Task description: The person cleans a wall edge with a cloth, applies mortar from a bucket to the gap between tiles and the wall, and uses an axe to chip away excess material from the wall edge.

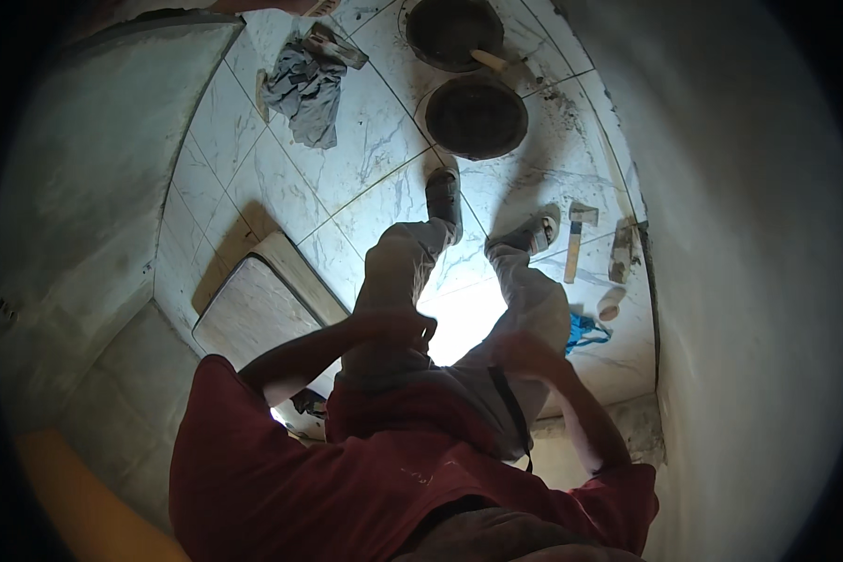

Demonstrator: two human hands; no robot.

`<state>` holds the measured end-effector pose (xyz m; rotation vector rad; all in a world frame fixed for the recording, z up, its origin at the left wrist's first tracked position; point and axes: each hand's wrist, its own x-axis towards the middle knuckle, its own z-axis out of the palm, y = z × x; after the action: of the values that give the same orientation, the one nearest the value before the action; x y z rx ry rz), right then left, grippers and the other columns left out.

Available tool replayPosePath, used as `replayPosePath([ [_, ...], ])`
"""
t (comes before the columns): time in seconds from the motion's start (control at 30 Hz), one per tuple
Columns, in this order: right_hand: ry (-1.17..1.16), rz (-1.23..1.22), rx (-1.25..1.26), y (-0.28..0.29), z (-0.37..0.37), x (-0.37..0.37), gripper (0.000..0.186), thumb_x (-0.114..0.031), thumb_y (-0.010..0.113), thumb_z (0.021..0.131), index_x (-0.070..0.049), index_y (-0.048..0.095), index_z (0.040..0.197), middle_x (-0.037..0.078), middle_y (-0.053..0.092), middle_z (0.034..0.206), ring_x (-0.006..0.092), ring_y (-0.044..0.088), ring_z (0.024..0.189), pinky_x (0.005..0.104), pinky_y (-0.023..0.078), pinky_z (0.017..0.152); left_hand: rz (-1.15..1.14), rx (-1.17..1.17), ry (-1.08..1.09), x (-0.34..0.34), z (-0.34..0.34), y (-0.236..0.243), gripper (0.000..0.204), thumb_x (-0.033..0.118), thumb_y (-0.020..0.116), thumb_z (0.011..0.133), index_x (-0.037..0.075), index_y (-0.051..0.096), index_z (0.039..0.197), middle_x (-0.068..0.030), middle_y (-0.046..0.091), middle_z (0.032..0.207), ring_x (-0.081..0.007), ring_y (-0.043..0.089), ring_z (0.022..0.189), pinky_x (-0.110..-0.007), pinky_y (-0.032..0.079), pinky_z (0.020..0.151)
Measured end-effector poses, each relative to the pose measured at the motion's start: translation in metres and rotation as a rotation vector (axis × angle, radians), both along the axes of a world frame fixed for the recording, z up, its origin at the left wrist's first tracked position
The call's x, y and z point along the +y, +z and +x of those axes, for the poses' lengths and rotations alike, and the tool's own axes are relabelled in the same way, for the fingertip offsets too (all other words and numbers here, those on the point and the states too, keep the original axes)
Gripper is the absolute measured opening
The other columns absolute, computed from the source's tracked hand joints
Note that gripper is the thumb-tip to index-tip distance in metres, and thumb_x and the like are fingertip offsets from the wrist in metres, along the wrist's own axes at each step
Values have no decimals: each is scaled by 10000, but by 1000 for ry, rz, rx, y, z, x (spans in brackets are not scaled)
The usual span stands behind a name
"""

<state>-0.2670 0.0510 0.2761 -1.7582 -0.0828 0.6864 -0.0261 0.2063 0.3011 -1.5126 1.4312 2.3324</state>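
Note:
My left hand (401,328) is over my left thigh, its fingers curled in; shadow hides whatever they may hold. My right hand (525,356) is over my right thigh, dim and smeared, so its fingers do not show clearly. A dark strap (510,403) hangs just below the right hand; whether the hand holds it, I cannot tell. Grey trousers (393,267) cover my legs, and bright light falls on the floor between them. To the right of my right leg, a blue plastic bag or cloth (585,332) lies on the tiles.
Two round dark basins (476,117) sit ahead, a wooden handle (489,61) between them. A hammer (574,245) and a flat block (620,253) lie by the right wall. Grey cloth (307,94) lies far left. Tiles in a stack (258,304) stand left of my legs.

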Motion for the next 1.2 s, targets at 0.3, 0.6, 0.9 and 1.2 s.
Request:
replayPosePath([
  [0.3,-474,-804,222,-334,26,-192,374,-218,522,852,-50,508,1185,189,570,1054,347,552,982,419,441,852,-354,-341,-124,-148,79,-179,151,196,547,864,56,518,910,-142,600,720,-302,621,708,-423,458,617],
  [0.6,-520,-982,259,-425,-22,-150,555,-319,693,737,-73,478,1186,192,362,1310,357,367,1205,483,427,879,-564,-203,-380,-175,87,-178,349,323,586,830,55,512,1041,-117,588,921,-304,606,843,-391,487,729],
  [0.9,-1047,-1236,249,-438,-94,-59,162,-132,533,741,-68,597,875,111,563,1012,252,516,1031,402,422,823,-410,-266,-454,-211,63,-194,477,262,664,764,129,491,1188,-97,582,961,-299,583,832,-395,467,708],
  [1.2,-1501,-1349,229,-382,-150,-46,272,-104,574,731,-72,608,999,151,536,1105,332,510,1012,454,405,880,-356,-350,-320,-203,66,-194,480,317,645,772,106,505,1180,-84,589,940,-255,578,786,-382,459,692],
])
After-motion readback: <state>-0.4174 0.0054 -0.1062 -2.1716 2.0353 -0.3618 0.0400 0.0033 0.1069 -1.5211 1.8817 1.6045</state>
